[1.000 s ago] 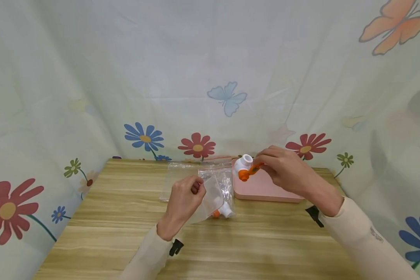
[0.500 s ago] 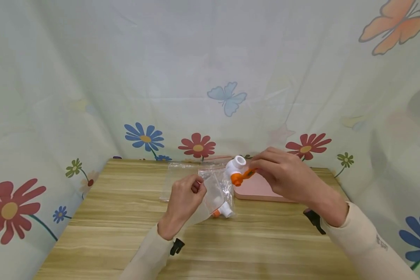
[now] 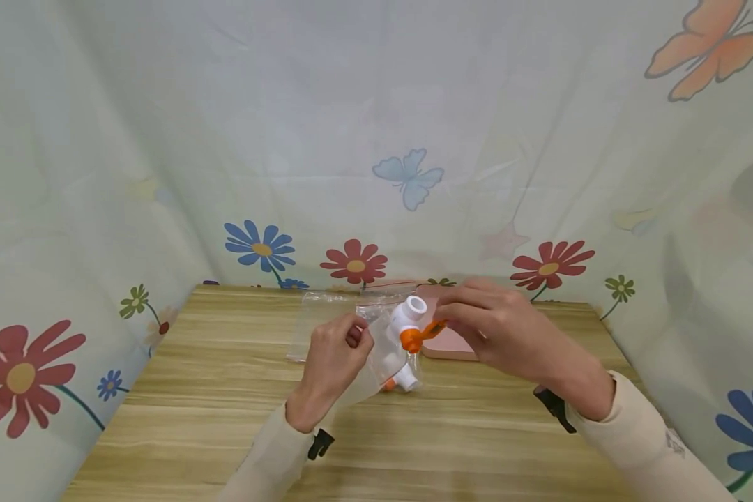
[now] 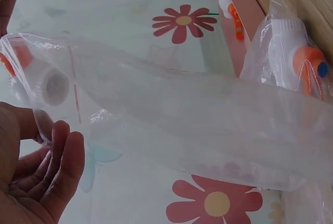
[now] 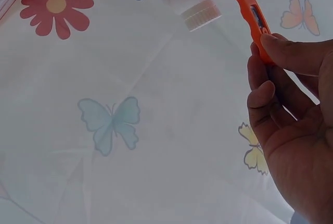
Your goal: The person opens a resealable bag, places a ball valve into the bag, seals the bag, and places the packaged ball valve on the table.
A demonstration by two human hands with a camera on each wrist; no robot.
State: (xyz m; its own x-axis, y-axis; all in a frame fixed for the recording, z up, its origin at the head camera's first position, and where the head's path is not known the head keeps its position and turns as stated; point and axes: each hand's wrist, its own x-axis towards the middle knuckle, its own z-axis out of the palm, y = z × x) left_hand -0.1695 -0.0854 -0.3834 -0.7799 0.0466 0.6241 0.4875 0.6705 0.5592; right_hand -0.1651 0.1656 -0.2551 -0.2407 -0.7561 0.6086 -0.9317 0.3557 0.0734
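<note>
In the head view my right hand (image 3: 502, 328) pinches the orange lever handle of a white plastic ball valve (image 3: 404, 317), close to the mouth of a clear zip bag (image 3: 373, 355). My left hand (image 3: 332, 355) pinches the edge of that bag and holds it up off the table. The left wrist view has the bag (image 4: 171, 109) stretched out from the fingers, with the valve (image 4: 54, 86) seen through the film at its mouth. Whether the valve is inside the bag rim is hard to tell. Thumb and fingers grip the handle (image 5: 250, 13) in the right wrist view.
A second ball valve (image 3: 405, 378) lies on the wooden table (image 3: 226, 390) inside another clear bag. Further clear bags (image 3: 314, 314) lie flat behind the left hand. A pink tray (image 3: 448, 345) sits beyond the right hand, with another valve (image 4: 229, 8) in it.
My right hand has brought the valve left and down, from over the pink tray to the held bag's mouth. The left hand has barely moved.
</note>
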